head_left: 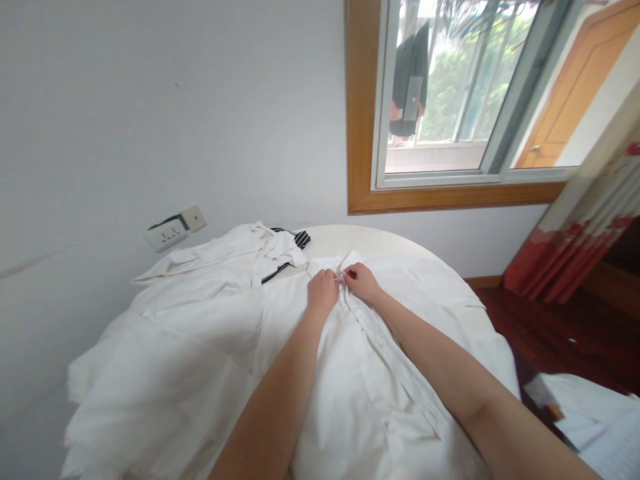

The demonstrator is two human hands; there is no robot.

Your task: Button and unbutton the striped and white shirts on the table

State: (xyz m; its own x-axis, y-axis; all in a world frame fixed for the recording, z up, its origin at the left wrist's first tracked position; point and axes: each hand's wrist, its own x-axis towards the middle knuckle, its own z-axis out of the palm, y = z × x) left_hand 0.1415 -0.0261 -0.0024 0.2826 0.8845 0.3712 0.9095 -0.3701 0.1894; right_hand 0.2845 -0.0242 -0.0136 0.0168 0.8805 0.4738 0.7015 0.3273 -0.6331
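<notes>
A white shirt [350, 373] lies spread on a round white table [387, 239], its front running down toward me. Close to its collar, my left hand [323, 291] is closed with the fingers pinching the cloth. Just right of it, my right hand [362, 283] also pinches the shirt, thumb and finger together, almost touching the left. Any small button between the fingertips is too small to make out. More white garments [195, 327] are heaped to the left of the shirt. A black-and-white striped piece of cloth [302, 239] lies beyond them.
A wall socket [168, 233] sits on the white wall behind the heap. Beyond the table is a wood-framed window [362, 120]. A red and cream curtain [565, 247] hangs at the right, and white papers [580, 407] lie low at the right.
</notes>
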